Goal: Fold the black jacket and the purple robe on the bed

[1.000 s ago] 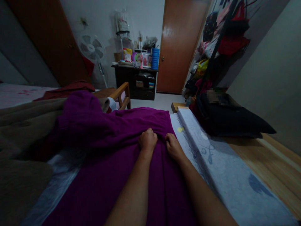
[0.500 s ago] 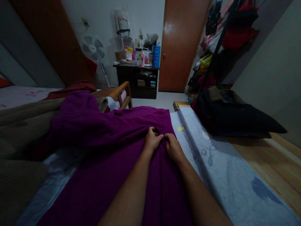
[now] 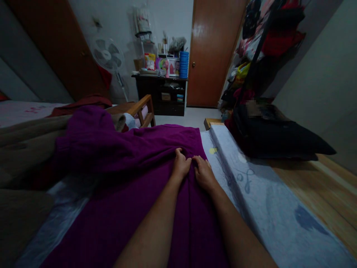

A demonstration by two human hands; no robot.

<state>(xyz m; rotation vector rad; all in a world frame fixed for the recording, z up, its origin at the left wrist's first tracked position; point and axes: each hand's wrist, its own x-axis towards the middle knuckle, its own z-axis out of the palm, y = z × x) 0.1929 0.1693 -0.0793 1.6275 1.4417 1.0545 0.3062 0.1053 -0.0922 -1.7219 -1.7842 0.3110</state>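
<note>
Pinching purple garment (image 3: 134, 190) now, with left hand (image 3: 181, 165) and right hand (image 3: 204, 173) just beside each other! Lying directly beneath both, reaching back under forearms (image 3: 156, 219), bunched up leftward.

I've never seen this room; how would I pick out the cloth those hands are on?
Start with the pale patterned bedding in the foreground. The cloth is the large piece spread over it, under the left hand and right hand. Its solid purple sets it apart from the brown fabric heaped on the left.
</note>
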